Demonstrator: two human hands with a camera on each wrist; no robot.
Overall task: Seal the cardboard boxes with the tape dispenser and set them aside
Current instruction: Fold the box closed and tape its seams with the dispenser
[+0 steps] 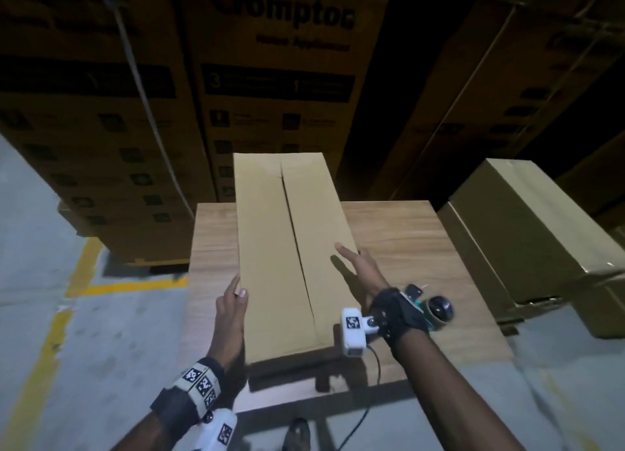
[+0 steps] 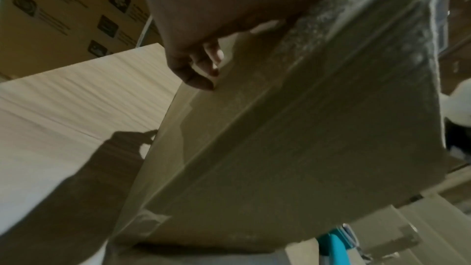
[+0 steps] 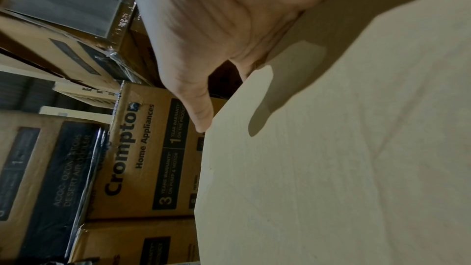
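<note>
Box: a long, plain tan cardboard box (image 1: 287, 251) lies lengthwise on the pale wood-grain table (image 1: 412, 234), its far end past the table's back edge; the two top flaps meet at an untaped centre seam.
Left hand: the left hand (image 1: 233, 301) lies flat against the box's left side, fingers straight and together, thumb on the top edge.
Right hand: the right hand (image 1: 358, 264) rests on the right top edge, fingers straight and close together, gripping nothing.
Dispenser: a teal-and-black tape dispenser (image 1: 436, 310) sits on the table just behind the right wrist.
Step in hand: squaring the box, I judge. Press both sides evenly so the flaps close flush before taking up the dispenser.
Hard to see: the dispenser is half hidden by the wrist strap; the box's near end overhangs in shadow; the left wrist view is blurred.
</note>
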